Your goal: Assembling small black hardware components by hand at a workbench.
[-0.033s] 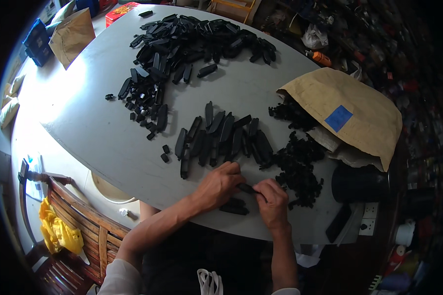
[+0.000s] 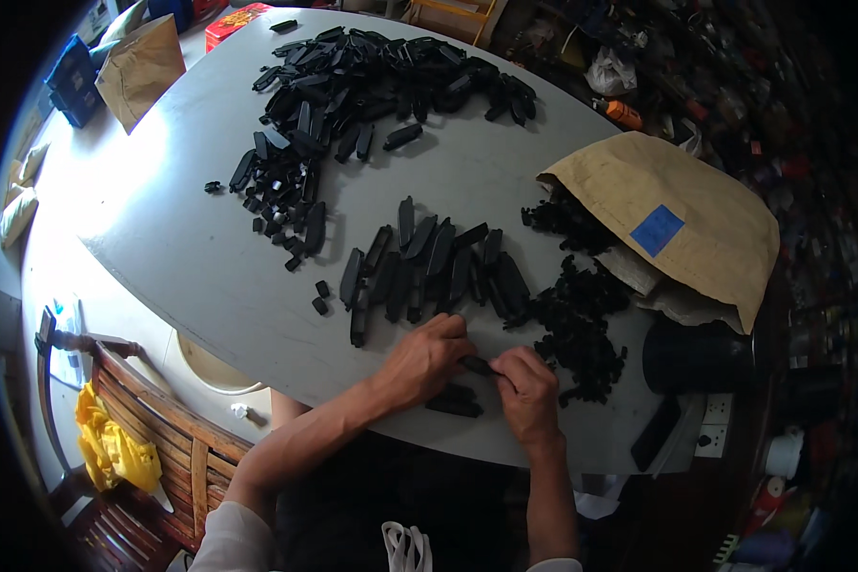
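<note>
Between my two hands, close to the table's near edge, is a long narrow black plastic piece (image 2: 477, 365). My left hand (image 2: 427, 353) is closed round its left end, and my right hand (image 2: 526, 389) pinches the right end. More long black plastic pieces (image 2: 455, 400) lie on the table just below my hands. Beyond my fingers a loose group of long black plastic shells (image 2: 439, 250) is spread out, some showing a hollow side. Right of my right hand sits a heap of small black parts (image 2: 582, 319), too small to make out singly.
A brown paper sack (image 2: 682, 205) with a blue patch lies open on the right, black parts at its mouth. A big pile of black shells (image 2: 372, 71) covers the far side, with small black blocks (image 2: 278, 205) nearer. A wooden chair (image 2: 176, 419) stands left of the grey table (image 2: 210, 276).
</note>
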`<act>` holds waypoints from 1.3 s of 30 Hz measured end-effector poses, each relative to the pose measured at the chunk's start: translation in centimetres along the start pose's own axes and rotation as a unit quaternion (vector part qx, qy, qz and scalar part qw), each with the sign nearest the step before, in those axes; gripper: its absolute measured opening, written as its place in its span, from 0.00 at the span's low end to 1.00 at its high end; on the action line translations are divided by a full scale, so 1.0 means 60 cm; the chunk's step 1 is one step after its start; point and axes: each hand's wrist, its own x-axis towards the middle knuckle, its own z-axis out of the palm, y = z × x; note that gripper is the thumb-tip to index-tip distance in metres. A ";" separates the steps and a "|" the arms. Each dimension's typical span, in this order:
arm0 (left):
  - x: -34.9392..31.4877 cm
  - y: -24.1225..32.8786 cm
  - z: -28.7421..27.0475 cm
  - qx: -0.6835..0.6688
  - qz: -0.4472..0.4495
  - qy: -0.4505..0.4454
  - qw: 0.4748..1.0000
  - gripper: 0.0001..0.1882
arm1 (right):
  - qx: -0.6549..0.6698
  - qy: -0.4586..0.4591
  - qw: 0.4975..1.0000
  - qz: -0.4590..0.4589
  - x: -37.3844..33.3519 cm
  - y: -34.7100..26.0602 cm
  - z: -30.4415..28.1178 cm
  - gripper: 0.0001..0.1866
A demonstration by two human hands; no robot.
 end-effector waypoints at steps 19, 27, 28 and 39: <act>0.000 0.003 -0.003 -0.014 -0.001 -0.035 0.999 0.11 | -0.021 -0.115 0.987 0.111 0.012 -0.021 -0.015 0.08; 0.002 0.008 -0.008 -0.016 -0.017 -0.056 0.998 0.13 | 0.048 -0.146 0.983 0.102 -0.001 -0.012 -0.008 0.07; 0.004 0.011 -0.009 -0.018 -0.018 -0.056 0.998 0.13 | 0.028 -0.134 0.986 0.095 -0.002 -0.016 -0.007 0.06; 0.007 0.013 -0.010 -0.031 -0.040 -0.078 0.996 0.12 | -0.077 -0.105 0.990 0.055 -0.014 -0.019 0.000 0.04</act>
